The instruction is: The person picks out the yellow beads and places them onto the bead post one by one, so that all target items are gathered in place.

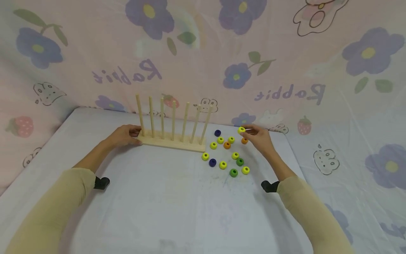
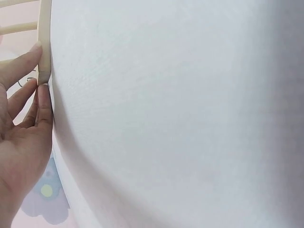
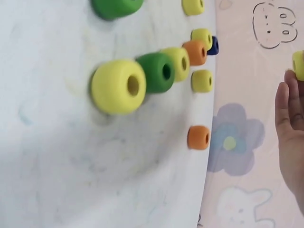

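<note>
A wooden stand (image 1: 172, 144) with a row of several upright pegs is at the back of the table. My left hand (image 1: 123, 136) holds the left end of its base; in the left wrist view the thumb (image 2: 29, 58) lies on the base edge and the other fingers are at its end. On the right, my right hand (image 1: 260, 140) pinches a yellow bead (image 1: 241, 130) between thumb and fingers, raised above the table. The same bead (image 3: 298, 65) shows partly at the edge of the right wrist view. Below that hand lies an orange bead (image 1: 244, 140).
Several loose beads lie right of the stand: yellow (image 1: 223, 165), green (image 1: 233, 173), dark blue (image 1: 213, 162) and orange (image 1: 227, 145). A white cloth (image 1: 165, 204) covers the table. Behind it hangs a patterned curtain (image 1: 196, 70) with flowers and rabbits.
</note>
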`<action>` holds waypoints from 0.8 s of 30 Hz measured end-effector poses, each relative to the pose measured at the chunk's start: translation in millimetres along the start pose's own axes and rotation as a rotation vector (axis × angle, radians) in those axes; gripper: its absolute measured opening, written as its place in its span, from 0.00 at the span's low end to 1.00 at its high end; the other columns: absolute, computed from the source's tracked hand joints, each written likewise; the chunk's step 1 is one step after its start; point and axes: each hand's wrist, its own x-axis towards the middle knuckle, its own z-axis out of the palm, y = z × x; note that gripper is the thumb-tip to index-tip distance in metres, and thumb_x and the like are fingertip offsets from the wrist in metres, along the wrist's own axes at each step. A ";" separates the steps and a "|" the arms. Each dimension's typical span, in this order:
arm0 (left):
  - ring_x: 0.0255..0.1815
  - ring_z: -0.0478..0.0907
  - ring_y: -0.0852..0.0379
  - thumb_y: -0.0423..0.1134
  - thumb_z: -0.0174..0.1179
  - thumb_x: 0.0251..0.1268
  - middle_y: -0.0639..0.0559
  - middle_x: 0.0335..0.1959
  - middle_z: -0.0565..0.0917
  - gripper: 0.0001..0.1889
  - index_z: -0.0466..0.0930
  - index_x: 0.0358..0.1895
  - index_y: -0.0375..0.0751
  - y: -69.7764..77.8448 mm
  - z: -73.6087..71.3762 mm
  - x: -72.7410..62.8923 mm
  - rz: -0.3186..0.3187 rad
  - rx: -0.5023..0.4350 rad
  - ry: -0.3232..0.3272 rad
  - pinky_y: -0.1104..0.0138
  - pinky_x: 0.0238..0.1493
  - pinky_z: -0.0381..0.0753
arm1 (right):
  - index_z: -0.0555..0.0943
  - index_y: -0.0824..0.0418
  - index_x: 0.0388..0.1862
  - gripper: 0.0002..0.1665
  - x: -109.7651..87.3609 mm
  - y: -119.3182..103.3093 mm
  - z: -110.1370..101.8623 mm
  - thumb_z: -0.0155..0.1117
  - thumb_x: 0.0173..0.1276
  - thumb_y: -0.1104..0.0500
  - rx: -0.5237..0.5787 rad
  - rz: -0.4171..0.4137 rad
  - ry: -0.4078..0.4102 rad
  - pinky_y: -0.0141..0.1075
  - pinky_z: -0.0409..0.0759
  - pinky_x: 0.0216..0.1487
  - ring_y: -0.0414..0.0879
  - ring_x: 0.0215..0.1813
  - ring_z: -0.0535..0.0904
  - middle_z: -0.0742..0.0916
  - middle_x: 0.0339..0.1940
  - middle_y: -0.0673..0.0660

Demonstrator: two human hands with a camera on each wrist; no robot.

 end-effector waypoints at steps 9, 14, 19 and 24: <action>0.65 0.71 0.34 0.30 0.70 0.58 0.27 0.65 0.71 0.39 0.61 0.72 0.24 3.2 0.2 -4.5 -0.001 -0.021 -0.005 0.49 0.66 0.72 | 0.80 0.61 0.59 0.23 10.2 -32.8 3.6 0.68 0.68 0.55 0.187 0.056 -0.036 0.39 0.80 0.59 0.45 0.55 0.80 0.82 0.57 0.55; 0.65 0.71 0.34 0.30 0.70 0.59 0.27 0.66 0.70 0.39 0.61 0.72 0.25 4.4 -0.2 -3.6 0.000 -0.019 -0.006 0.50 0.67 0.72 | 0.80 0.62 0.59 0.20 16.2 -46.9 3.8 0.67 0.69 0.60 0.249 0.014 -0.051 0.34 0.80 0.58 0.45 0.56 0.80 0.81 0.58 0.55; 0.65 0.71 0.34 0.32 0.71 0.59 0.27 0.66 0.70 0.40 0.61 0.72 0.26 3.7 -0.4 -2.0 0.005 -0.009 -0.011 0.50 0.66 0.72 | 0.80 0.62 0.58 0.19 21.6 -60.2 4.1 0.67 0.69 0.60 0.248 -0.022 -0.064 0.34 0.80 0.58 0.45 0.56 0.80 0.82 0.57 0.55; 0.65 0.71 0.33 0.33 0.71 0.59 0.26 0.66 0.70 0.40 0.61 0.72 0.25 2.1 -0.1 -2.4 0.002 0.002 -0.013 0.49 0.67 0.72 | 0.81 0.61 0.57 0.19 29.8 -74.2 6.0 0.67 0.69 0.59 0.248 -0.059 -0.073 0.35 0.80 0.57 0.47 0.54 0.80 0.83 0.55 0.55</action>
